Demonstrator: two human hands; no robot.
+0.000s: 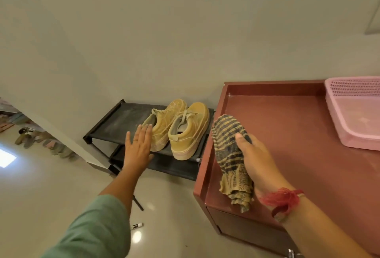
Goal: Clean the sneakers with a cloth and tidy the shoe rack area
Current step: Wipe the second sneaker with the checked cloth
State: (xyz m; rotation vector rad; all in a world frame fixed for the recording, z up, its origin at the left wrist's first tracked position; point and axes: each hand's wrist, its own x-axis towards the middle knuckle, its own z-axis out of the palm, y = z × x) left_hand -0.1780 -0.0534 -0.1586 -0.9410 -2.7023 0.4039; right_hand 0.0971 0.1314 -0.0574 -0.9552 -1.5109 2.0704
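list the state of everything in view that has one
left hand, open, fingers straight, at a sneaker's heel
right hand, gripping the striped cloth
striped cloth, bunched, held over the red-brown cabinet edge
tan sneakers, upright, laced, side by side on the top shelf
shoe rack, standing, top shelf looks dusty
pink basket, upright on the cabinet

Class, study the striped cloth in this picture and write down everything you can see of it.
The cloth is a soft woven rag, tan with dark stripes, bunched into a long bundle. The right hand grips its middle, thumb on top. Its upper end bulges above the thumb; its wavy lower end hangs loose. It is over the left edge of the reddish cabinet, right of the sneakers.
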